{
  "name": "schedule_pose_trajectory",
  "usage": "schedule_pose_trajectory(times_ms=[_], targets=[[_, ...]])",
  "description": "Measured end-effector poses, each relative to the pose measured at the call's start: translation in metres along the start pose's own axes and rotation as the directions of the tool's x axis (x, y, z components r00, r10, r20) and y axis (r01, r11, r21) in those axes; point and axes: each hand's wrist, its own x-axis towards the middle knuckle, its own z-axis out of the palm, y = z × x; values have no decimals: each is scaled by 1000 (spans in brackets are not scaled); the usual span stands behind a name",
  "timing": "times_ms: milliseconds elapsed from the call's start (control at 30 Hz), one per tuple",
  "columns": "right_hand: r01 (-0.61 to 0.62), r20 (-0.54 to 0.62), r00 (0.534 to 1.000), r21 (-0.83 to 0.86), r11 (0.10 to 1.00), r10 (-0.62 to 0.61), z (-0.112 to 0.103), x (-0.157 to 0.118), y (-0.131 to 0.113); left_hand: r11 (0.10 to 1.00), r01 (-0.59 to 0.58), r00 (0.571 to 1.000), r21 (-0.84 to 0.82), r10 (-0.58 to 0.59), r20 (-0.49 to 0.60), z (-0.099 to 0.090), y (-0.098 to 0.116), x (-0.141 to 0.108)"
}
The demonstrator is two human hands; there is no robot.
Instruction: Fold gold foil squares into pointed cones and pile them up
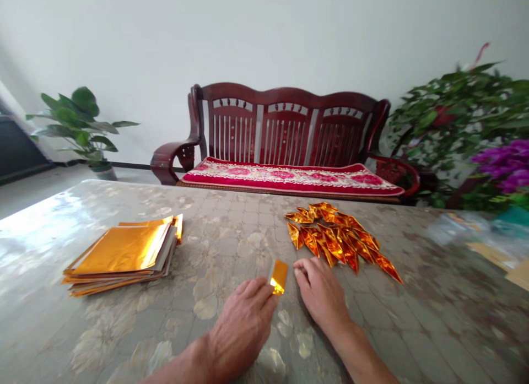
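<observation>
Bare forearms reach forward, left hand pinching gold foil, right hand curled, empty, beside folded foil triangles.

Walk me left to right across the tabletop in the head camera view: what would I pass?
Stack of flat, shiny gold-foil sheets → person's left hand → small folded gold-foil piece → person's right hand → crumpled clear plastic wrapping
</observation>
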Motion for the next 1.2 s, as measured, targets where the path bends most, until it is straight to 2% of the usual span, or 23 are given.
schedule_pose_trajectory(times_ms=[133,300,600,833,1100,1200], targets=[[3,11,1000,-25,1000,-3,2,4,-5,998,16,998,-52,-14,55,2,-2,-1],[15,29,999,-14,1000,-14,6,8,-17,995,-4,997,-96,11,73,0,-7,2],[-1,62,998,9,1000,0,12,8,-28,998,58,998,8,-58,-11,2,-11,9],[33,64,997,14,999,-34,15,10,-28,990,118,993,79,-119,1,9,-12,8],[69,50,996,12,998,-70,15,7,-28,999,51,998,-4,-51,23,14,-11,6],[81,47,996,-8,997,-80,15,4,-29,998,54,999,19,-54,8,12,-9,4]])
